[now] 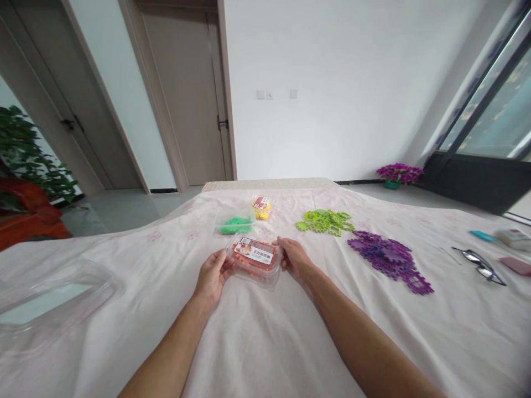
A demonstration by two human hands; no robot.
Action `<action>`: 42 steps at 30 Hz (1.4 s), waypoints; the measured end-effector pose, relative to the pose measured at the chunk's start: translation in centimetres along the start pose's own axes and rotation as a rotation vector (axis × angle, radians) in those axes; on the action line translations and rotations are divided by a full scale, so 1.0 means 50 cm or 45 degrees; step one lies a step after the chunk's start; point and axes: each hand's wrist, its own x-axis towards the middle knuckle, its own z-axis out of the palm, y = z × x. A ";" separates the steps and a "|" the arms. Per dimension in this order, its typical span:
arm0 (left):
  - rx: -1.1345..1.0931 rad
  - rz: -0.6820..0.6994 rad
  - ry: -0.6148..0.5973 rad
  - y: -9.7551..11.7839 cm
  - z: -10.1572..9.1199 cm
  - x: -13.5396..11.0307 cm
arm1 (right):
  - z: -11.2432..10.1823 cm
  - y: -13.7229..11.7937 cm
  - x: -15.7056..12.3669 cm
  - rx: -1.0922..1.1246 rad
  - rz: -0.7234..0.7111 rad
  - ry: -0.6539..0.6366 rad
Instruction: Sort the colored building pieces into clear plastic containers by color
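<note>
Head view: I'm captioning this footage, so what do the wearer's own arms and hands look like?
The left forearm and right forearm are bare as far as they show, tapering to wrists without sleeve or watch. The left grip and right grip are ungloved hands; no ring is discernible.

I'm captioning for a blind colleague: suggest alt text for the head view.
Left hand and right hand hold a labelled box of orange-red pieces over a pale cloth. Beyond are a green-filled box and a yellow-filled box; to the right lie lime pieces, purple pieces and eyeglasses.
</note>
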 end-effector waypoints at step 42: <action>0.182 0.126 -0.244 -0.024 0.043 -0.029 | 0.069 -0.017 -0.064 0.110 -0.107 -0.313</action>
